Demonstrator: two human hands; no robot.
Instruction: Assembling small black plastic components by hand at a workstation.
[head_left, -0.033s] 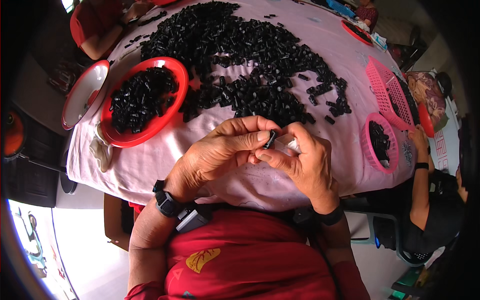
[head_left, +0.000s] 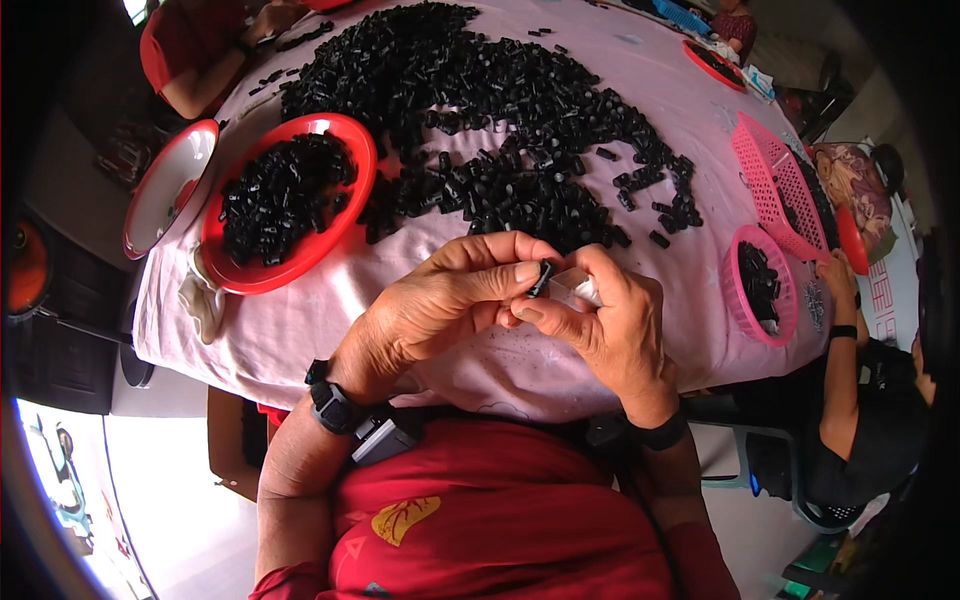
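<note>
Over the near edge of the table my two hands meet. My left hand (head_left: 435, 298) pinches a small black tube-like plastic piece (head_left: 541, 280) between thumb and fingertips. My right hand (head_left: 622, 325) is closed, its thumb near the lower end of that piece. Between its index finger and thumb shows a small whitish, partly see-through thing (head_left: 580, 288); its kind is unclear. Just beyond my hands spreads a big heap of similar black pieces (head_left: 440, 80). To the left, a red basin (head_left: 368, 170) holds more of them.
A second red-rimmed basin (head_left: 150, 225) and a crumpled cloth (head_left: 203, 300) lie at the left edge of the pink tablecloth (head_left: 250, 335). On the right stand a round pink basket (head_left: 740, 310) with black pieces and a rectangular one (head_left: 765, 175). Other people sit around the table.
</note>
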